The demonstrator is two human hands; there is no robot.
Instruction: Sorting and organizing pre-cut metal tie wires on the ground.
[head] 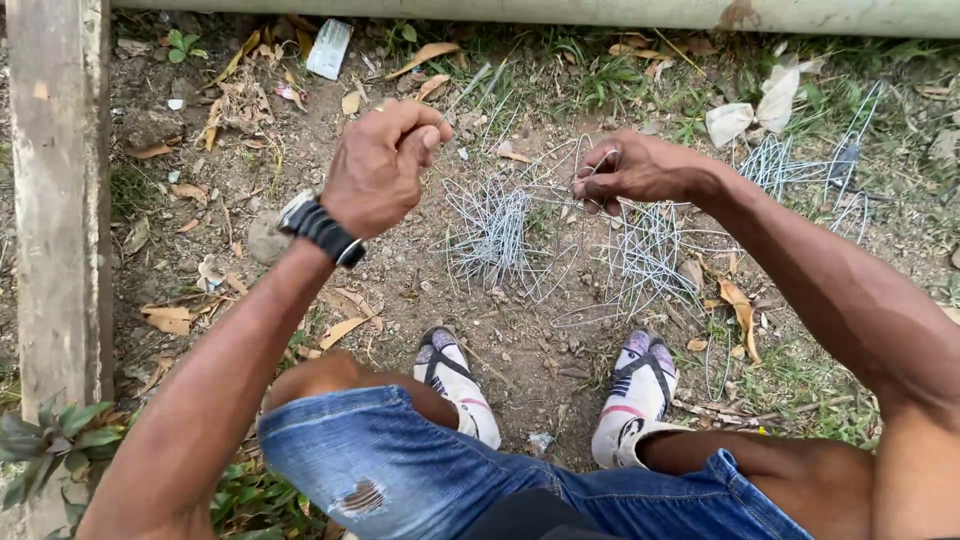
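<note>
Thin grey wire (pixel 540 165) runs between the person's two hands: the left hand (pixel 378 165) is a closed fist pinching one end, the right hand (pixel 628 170) is curled shut around a bend in it, both held above bare dirt ground (pixel 400 280). Below lie two heaps of already bent wire loops (pixel 492 232), with a further bundle (pixel 800 165) well apart on the grass; how many remain unbent cannot be told. No container shows. Sandalled feet (pixel 455 378) rest nearby.
</note>
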